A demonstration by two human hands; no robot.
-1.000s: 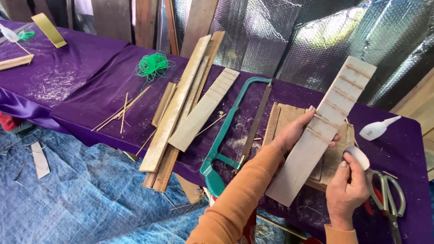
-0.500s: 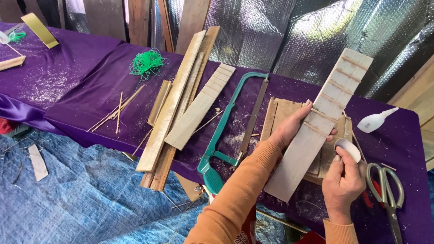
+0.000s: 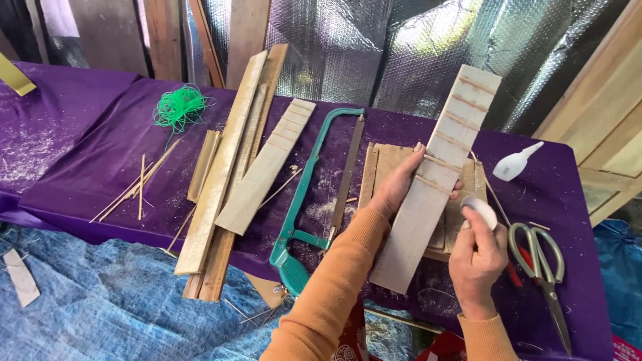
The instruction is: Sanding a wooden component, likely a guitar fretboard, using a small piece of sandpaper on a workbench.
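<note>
- A long pale wooden slat [image 3: 435, 180] was held tilted over the purple cloth [image 3: 87, 147], lower end near the table edge, upper end up toward the foil backdrop [image 3: 401, 47].
- Thin cross strips were seen fixed across the slat's upper half, ladder-like; the lower half was bare, matte wood.
- Left hand [image 3: 396, 190] was wrapped round the slat's left edge at mid-length, fingers curled behind, thumb tip on the face by a cross strip.
- Right hand [image 3: 476, 254] was closed round a small white rounded object [image 3: 480, 208], pinched between thumb and fingers just beside the slat's right edge; what it is could not be told.
- Handling judged: slat light, stiff, thin, likely to flex or split if levered by an end; best gripped by the edges at mid-length, off the strips, which may be fragile.
- Under it a flat wooden board [image 3: 384, 167] was lying, dusted with sawdust.
- Nearby: green-framed hacksaw [image 3: 314, 200], scissors [image 3: 538, 257], white squeeze bottle [image 3: 516, 164], second stripped slat [image 3: 264, 167], long planks [image 3: 224, 167], green cord coil [image 3: 179, 107], thin bamboo slivers [image 3: 134, 187].
</note>
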